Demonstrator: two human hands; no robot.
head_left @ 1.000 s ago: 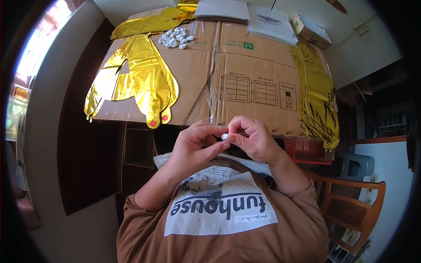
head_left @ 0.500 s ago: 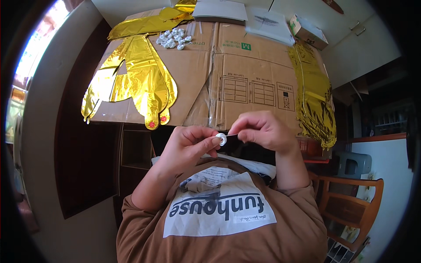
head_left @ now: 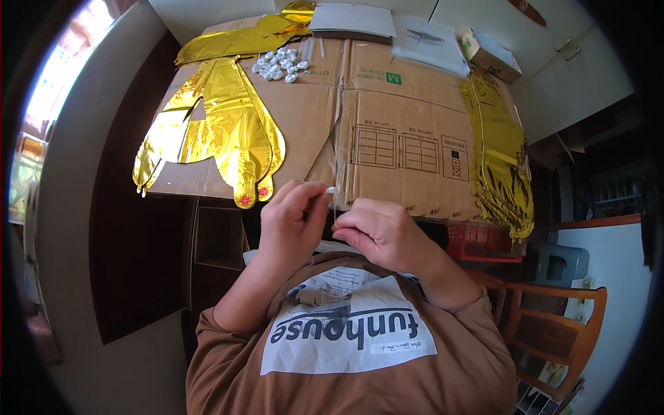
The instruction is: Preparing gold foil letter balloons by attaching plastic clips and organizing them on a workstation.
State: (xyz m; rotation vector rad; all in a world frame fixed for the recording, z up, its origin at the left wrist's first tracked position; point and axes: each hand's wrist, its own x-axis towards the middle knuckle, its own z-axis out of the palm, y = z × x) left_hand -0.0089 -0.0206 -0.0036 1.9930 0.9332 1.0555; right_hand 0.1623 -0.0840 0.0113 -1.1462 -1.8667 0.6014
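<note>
Just past the near edge of the cardboard-covered table, my left hand [head_left: 294,218] pinches a small white ribbon roll [head_left: 332,190] between thumb and fingers. A thin white strand [head_left: 335,210] runs down from it to my right hand [head_left: 380,232], whose thumb and forefinger are closed on its end. Several similar white rolls [head_left: 280,64] lie in a loose pile at the far left of the cardboard [head_left: 304,111]. Nearer, flat gold foil balloons [head_left: 245,131] overlap, their tails hanging at the table's near edge.
More folded gold foil [head_left: 235,43] lies at the back left beside clear straws [head_left: 305,48]. A white box [head_left: 353,19], a clear plastic bag [head_left: 429,45] and a small carton [head_left: 490,54] stand behind. Gold foil fringe [head_left: 501,159] drapes at right, above a red basket [head_left: 477,238]. A wooden chair [head_left: 553,332] stands right.
My left hand has lifted and tilted the white roll away from me. The right hand has come lower and closer, so the strand now runs downward instead of sideways.
</note>
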